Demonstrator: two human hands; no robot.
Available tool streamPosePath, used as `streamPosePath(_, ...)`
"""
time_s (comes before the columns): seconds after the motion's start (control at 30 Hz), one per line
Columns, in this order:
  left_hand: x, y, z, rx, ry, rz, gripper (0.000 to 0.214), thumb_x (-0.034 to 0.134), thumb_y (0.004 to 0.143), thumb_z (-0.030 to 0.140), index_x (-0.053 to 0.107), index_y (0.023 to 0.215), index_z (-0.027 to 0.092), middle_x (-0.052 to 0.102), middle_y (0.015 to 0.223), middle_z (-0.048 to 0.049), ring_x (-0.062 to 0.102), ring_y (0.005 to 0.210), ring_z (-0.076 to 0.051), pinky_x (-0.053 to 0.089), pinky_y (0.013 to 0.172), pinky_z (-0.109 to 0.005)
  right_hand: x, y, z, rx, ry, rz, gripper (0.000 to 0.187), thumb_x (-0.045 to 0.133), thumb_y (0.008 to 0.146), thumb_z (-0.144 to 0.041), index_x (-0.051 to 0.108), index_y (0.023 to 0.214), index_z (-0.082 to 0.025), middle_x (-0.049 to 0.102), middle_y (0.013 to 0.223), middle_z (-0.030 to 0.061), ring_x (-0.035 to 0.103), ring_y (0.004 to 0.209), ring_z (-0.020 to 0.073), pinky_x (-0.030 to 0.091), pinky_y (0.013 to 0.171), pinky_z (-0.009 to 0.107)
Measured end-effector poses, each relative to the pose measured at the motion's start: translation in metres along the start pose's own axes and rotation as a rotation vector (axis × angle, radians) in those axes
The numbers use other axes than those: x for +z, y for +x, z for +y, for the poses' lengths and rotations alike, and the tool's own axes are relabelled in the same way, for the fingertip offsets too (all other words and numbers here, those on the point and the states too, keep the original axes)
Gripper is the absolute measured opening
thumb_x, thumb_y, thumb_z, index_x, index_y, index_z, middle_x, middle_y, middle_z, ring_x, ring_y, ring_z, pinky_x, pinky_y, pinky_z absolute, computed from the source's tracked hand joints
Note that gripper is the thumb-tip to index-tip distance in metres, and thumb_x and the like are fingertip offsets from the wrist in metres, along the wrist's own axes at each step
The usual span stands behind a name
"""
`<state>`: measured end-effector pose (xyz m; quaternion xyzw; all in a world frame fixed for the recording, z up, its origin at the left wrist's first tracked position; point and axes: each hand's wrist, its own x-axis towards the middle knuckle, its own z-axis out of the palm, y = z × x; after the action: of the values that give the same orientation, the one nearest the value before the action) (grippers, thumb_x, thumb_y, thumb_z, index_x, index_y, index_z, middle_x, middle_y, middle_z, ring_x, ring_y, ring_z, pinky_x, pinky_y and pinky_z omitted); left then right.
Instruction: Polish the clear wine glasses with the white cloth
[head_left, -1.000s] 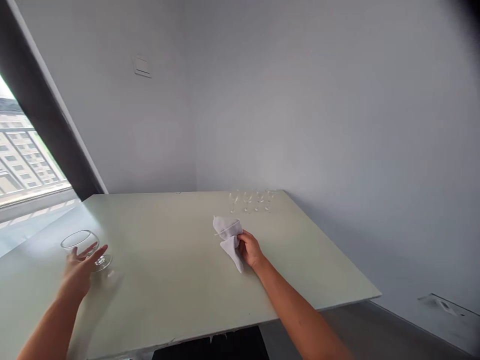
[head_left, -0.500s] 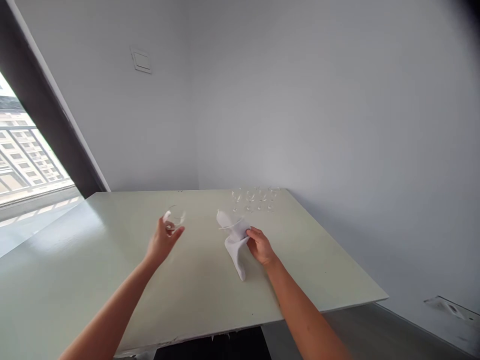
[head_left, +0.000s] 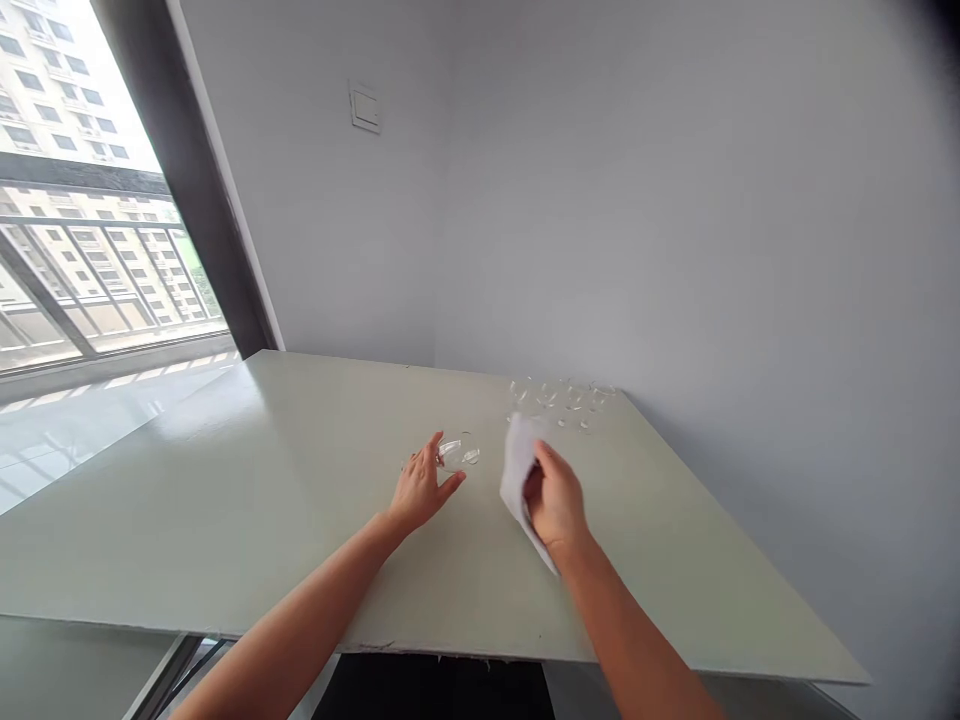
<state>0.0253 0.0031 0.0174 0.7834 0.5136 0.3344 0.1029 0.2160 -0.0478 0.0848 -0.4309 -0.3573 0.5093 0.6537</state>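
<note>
My left hand [head_left: 420, 490] is wrapped round a clear stemmed glass [head_left: 459, 452] and holds it tilted a little above the pale green table [head_left: 285, 500]. To its right, my right hand [head_left: 555, 502] is closed on a white cloth [head_left: 517, 470], whose loose end hangs down toward the tabletop. Glass and cloth are close together but apart.
Several small clear glasses [head_left: 559, 395] stand in a row at the table's far right corner, near the grey wall. A large window [head_left: 82, 220] with a dark frame is at the left. The table's near edge [head_left: 450, 645] runs just before me.
My left hand lifted the glass from the table's left side and carried it right, toward the cloth. My right hand raised the cloth off a glass. The view has swung left.
</note>
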Motion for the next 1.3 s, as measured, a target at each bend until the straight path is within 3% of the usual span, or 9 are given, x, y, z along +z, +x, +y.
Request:
streamPosePath(0.13, -0.003, 0.002, -0.005, 0.011, 0.055, 0.050, 0.057, 0.046, 0.082, 0.031, 0.022, 0.131, 0.017, 0.057, 0.096, -0.0062, 0.055, 0.091, -0.019, 0.039, 0.082, -0.035, 0.033, 0.004, 0.018, 0.007, -0.328, -0.505, 0.038, 0.058, 0.077, -0.037, 0.057, 0.113, -0.023, 0.063, 0.085, 0.0025, 0.060, 0.070, 0.0146, 0.049, 0.060, 0.026)
streamPosePath(0.27, -0.006, 0.002, -0.010, 0.151, 0.206, 0.058, 0.051, 0.047, 0.082, 0.031, 0.032, 0.127, 0.013, 0.057, 0.098, -0.0098, 0.054, 0.091, -0.022, 0.038, 0.081, -0.037, 0.033, 0.017, 0.038, 0.174, -0.450, -0.628, 0.034, 0.061, 0.075, -0.037, 0.059, 0.104, -0.021, 0.062, 0.070, -0.0004, 0.059, 0.053, 0.0123, 0.050, 0.051, 0.025)
streamPosePath(0.57, -0.001, 0.004, 0.008, 0.339, 0.483, 0.082, 0.041, 0.046, 0.082, 0.018, 0.043, 0.122, 0.013, 0.059, 0.088, -0.0095, 0.054, 0.088, -0.023, 0.033, 0.094, -0.042, 0.010, 0.028, 0.074, 0.389, 0.028, -0.369, 0.029, 0.069, 0.067, -0.040, 0.060, 0.079, -0.015, 0.065, 0.066, 0.0015, 0.058, 0.045, 0.0107, 0.050, 0.044, 0.023)
streamPosePath(0.67, -0.001, 0.005, 0.016, 0.343, 0.455, 0.046, 0.031, 0.046, 0.083, 0.018, 0.049, 0.113, 0.015, 0.061, 0.079, -0.0061, 0.057, 0.081, -0.019, 0.027, 0.100, -0.041, -0.002, 0.034, 0.069, 0.388, 0.032, -0.399, 0.030, 0.068, 0.069, -0.042, 0.060, 0.079, -0.014, 0.064, 0.063, 0.0018, 0.056, 0.042, 0.0097, 0.048, 0.043, 0.022)
streamPosePath(0.8, -0.014, 0.011, 0.021, 0.137, 0.205, -0.190, 0.032, 0.055, 0.079, 0.037, 0.054, 0.106, 0.020, 0.063, 0.073, -0.0026, 0.058, 0.073, -0.018, 0.033, 0.094, -0.042, -0.017, 0.036, 0.044, 0.297, -0.182, -0.619, 0.033, 0.068, 0.069, -0.042, 0.063, 0.086, -0.013, 0.066, 0.069, 0.0036, 0.062, 0.050, 0.0140, 0.051, 0.051, 0.027)
streamPosePath(0.97, -0.050, 0.024, 0.021, -0.029, -0.449, -0.889, 0.049, 0.033, 0.082, 0.059, 0.059, 0.082, 0.017, 0.063, 0.063, -0.0027, 0.057, 0.062, -0.014, 0.043, 0.068, -0.028, -0.024, 0.027, 0.011, 0.241, -0.311, -0.924, 0.031, 0.066, 0.070, -0.040, 0.065, 0.087, -0.014, 0.067, 0.074, 0.0035, 0.064, 0.060, 0.0175, 0.051, 0.064, 0.034)
streamPosePath(1.03, -0.060, 0.027, 0.023, -0.022, -0.500, -0.974, 0.055, 0.025, 0.084, 0.059, 0.059, 0.080, 0.016, 0.063, 0.061, -0.0033, 0.057, 0.062, -0.014, 0.043, 0.067, -0.027, -0.023, 0.026, 0.011, 0.233, -0.289, -0.917, 0.029, 0.065, 0.071, -0.040, 0.064, 0.083, -0.014, 0.066, 0.069, 0.0023, 0.064, 0.058, 0.0179, 0.051, 0.064, 0.034)
streamPosePath(1.23, -0.050, 0.018, 0.033, 0.169, 0.297, -0.384, 0.043, 0.054, 0.078, 0.040, 0.048, 0.115, 0.019, 0.065, 0.083, -0.0068, 0.060, 0.078, -0.021, 0.037, 0.083, -0.038, -0.011, 0.031, 0.047, 0.284, -0.078, -0.513, 0.034, 0.069, 0.067, -0.042, 0.063, 0.085, -0.014, 0.062, 0.066, -0.0005, 0.059, 0.049, 0.0118, 0.050, 0.056, 0.028)
streamPosePath(1.3, -0.047, 0.016, 0.033, 0.198, 0.384, -0.350, 0.036, 0.054, 0.079, 0.035, 0.051, 0.110, 0.016, 0.063, 0.078, -0.0077, 0.060, 0.076, -0.022, 0.036, 0.084, -0.040, -0.008, 0.029, 0.053, 0.321, -0.006, -0.497, 0.034, 0.067, 0.069, -0.044, 0.062, 0.084, -0.015, 0.061, 0.064, -0.0013, 0.056, 0.047, 0.0093, 0.048, 0.055, 0.025)
